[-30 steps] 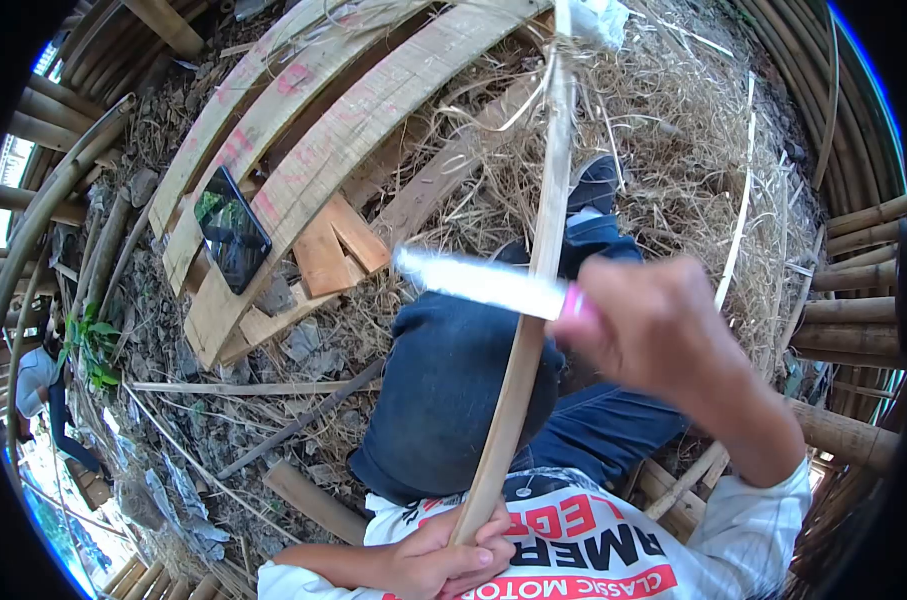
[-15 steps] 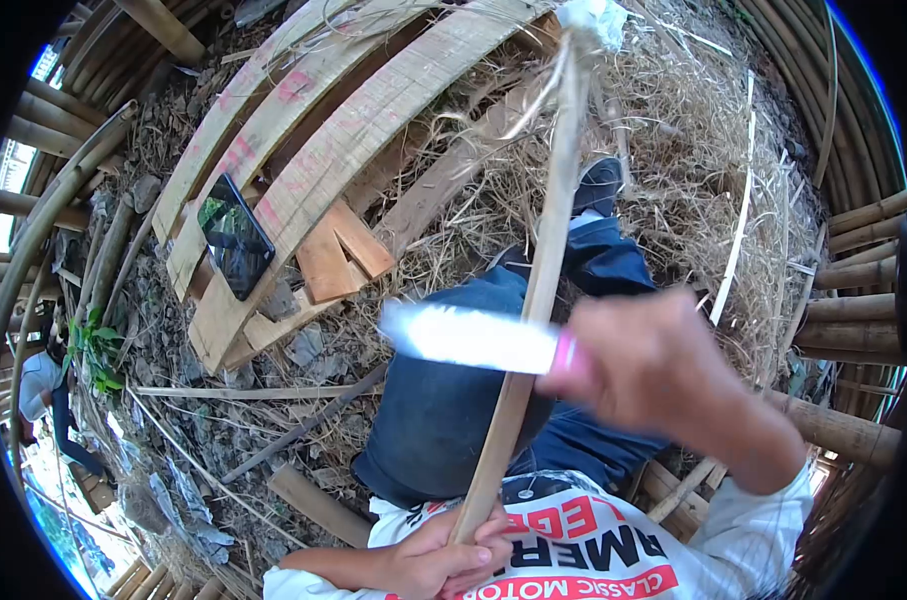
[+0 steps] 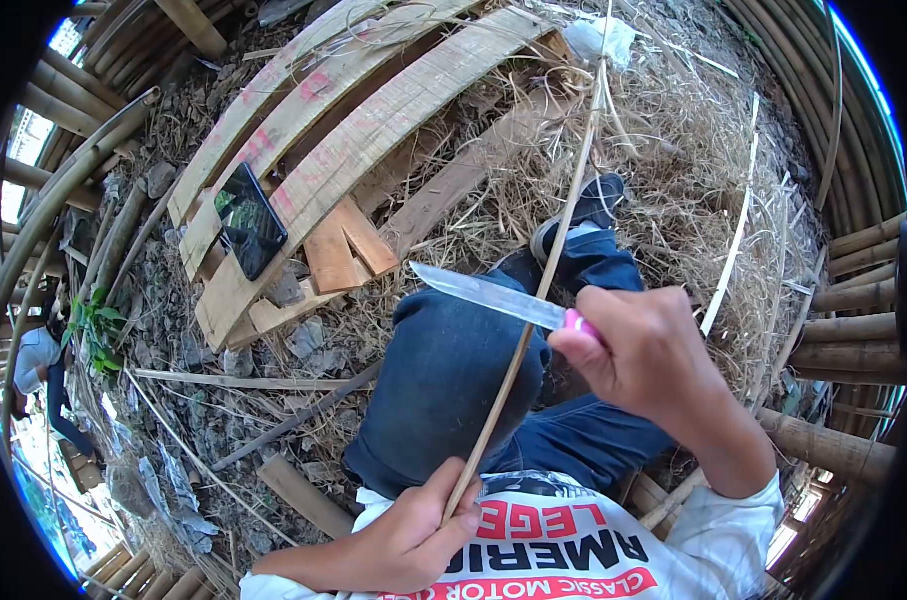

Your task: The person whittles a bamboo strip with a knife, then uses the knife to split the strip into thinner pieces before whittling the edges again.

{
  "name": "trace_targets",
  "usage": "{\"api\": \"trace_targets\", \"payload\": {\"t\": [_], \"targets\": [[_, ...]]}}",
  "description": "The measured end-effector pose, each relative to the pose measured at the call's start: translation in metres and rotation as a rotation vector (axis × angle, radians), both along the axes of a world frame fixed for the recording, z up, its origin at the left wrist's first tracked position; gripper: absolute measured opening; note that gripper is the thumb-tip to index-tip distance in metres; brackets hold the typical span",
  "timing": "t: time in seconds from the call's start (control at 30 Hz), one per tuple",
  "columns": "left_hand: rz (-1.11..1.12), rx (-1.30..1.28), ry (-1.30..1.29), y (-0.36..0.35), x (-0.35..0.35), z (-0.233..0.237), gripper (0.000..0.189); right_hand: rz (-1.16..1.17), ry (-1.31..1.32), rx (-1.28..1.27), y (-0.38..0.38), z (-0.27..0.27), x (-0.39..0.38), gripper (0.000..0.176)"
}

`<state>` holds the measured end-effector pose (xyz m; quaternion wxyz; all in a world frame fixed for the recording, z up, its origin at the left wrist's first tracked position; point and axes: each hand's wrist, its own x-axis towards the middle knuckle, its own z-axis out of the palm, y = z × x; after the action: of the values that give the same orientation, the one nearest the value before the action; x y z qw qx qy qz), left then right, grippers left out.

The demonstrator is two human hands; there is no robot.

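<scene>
While the left hand [image 3: 423,525] grasps the lower end of a long, thin strip [image 3: 511,375], its fingers wrapped around it just in front of the white printed shirt [image 3: 563,555], the right hand [image 3: 638,345] clenches the pink handle [image 3: 581,326] of a knife [image 3: 483,293]. The strip slants up and away across the bent knee [image 3: 453,375] in dark blue trousers, its far part reaching a crumpled piece of white plastic [image 3: 605,42]. The blade points leftward above the knee and crosses the strip close to the handle; whether its edge touches the strip cannot be told.

Beyond the knee, a shoe [image 3: 600,200] rests among pale, curled shavings [image 3: 688,185]. To the left, a dark phone [image 3: 250,222] lies on slatted wooden boards [image 3: 393,130], with a reddish wood piece [image 3: 331,252] just beside them. Farther left are a leafy green plant [image 3: 95,328] and, near the edge of view, another person [image 3: 37,358].
</scene>
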<state>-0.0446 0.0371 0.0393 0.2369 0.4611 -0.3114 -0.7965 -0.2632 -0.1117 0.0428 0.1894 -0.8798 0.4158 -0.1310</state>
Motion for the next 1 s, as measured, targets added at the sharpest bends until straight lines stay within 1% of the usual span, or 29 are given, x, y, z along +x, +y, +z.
{"api": "trace_targets", "payload": {"t": [0.03,0.07,0.1,0.13,0.17,0.23,0.3,0.33,0.37,0.43,0.47,0.5,0.57,0.63,0.7,0.77,0.8,0.83,0.87,0.9,0.93,0.97,1.0], "targets": [[0.007,-0.104,-0.039,-0.002,-0.002,0.000,0.035,0.011,0.008,0.021,0.004,0.004,0.001,0.041],[0.009,-0.110,-0.037,-0.006,-0.002,0.002,0.035,0.043,0.011,0.022,0.012,0.007,0.001,0.041],[-0.073,-0.113,-0.069,-0.012,0.000,0.005,0.022,0.079,0.017,0.024,0.016,0.009,0.001,0.041],[-0.155,-0.108,-0.101,-0.014,0.000,0.008,0.013,0.069,-0.010,-0.014,0.009,0.004,-0.003,0.041],[-0.153,-0.100,-0.099,-0.014,-0.001,0.010,0.013,-0.046,-0.019,-0.034,-0.001,-0.002,-0.010,0.041],[-0.213,-0.058,-0.141,-0.015,-0.002,0.013,0.013,-0.053,0.055,-0.021,-0.007,0.001,-0.015,0.041],[-0.218,-0.099,-0.178,-0.013,-0.004,0.011,0.015,0.092,0.078,-0.002,0.013,0.011,-0.006,0.042],[-0.217,-0.116,-0.219,-0.014,-0.004,0.010,0.016,0.097,0.063,0.004,0.012,0.014,-0.006,0.042],[-0.221,-0.124,-0.260,-0.013,-0.005,0.010,0.018,0.051,0.024,-0.033,0.004,0.010,-0.009,0.043],[-0.220,-0.101,-0.256,-0.010,-0.007,0.010,0.018,-0.061,0.117,-0.117,-0.015,0.008,-0.017,0.042],[-0.211,-0.092,-0.255,-0.010,-0.008,0.010,0.018,-0.036,0.104,-0.070,-0.009,0.013,-0.014,0.042],[-0.207,-0.099,-0.257,-0.011,-0.008,0.009,0.018,0.051,0.116,-0.037,0.001,0.018,-0.010,0.044],[-0.174,-0.148,-0.295,-0.009,-0.008,0.008,0.019,0.115,0.065,-0.004,0.004,0.015,-0.011,0.045],[-0.207,-0.092,-0.289,-0.011,-0.008,0.010,0.019,-0.103,0.124,-0.024,-0.020,0.009,-0.021,0.045],[-0.231,-0.055,-0.298,-0.012,-0.008,0.010,0.019,-0.082,0.127,-0.066,-0.017,0.009,-0.020,0.045],[-0.163,-0.195,-0.288,-0.007,-0.008,0.006,0.019,0.077,0.068,-0.008,0.006,0.014,-0.010,0.046],[-0.163,-0.194,-0.282,-0.011,-0.008,0.007,0.019,0.088,-0.004,-0.047,0.001,0.009,-0.012,0.046],[-0.197,-0.122,-0.288,-0.014,-0.008,0.010,0.019,-0.005,0.058,-0.104,-0.009,0.005,-0.016,0.046],[-0.228,-0.053,-0.297,-0.015,-0.008,0.012,0.019,-0.054,0.089,-0.053,-0.020,0.005,-0.022,0.045],[-0.228,-0.049,-0.301,-0.011,-0.007,0.010,0.019,-0.103,0.113,-0.006,-0.026,0.006,-0.025,0.045],[-0.207,-0.080,-0.273,-0.008,-0.006,0.005,0.019,-0.086,0.134,0.024,-0.016,0.010,-0.019,0.046],[-0.192,-0.107,-0.241,-0.007,-0.005,0.003,0.019,0.026,0.077,-0.065,-0.005,0.008,-0.015,0.047],[-0.191,-0.116,-0.238,-0.010,-0.005,0.004,0.019,0.066,0.049,-0.094,-0.006,0.007,-0.013,0.047]]}}
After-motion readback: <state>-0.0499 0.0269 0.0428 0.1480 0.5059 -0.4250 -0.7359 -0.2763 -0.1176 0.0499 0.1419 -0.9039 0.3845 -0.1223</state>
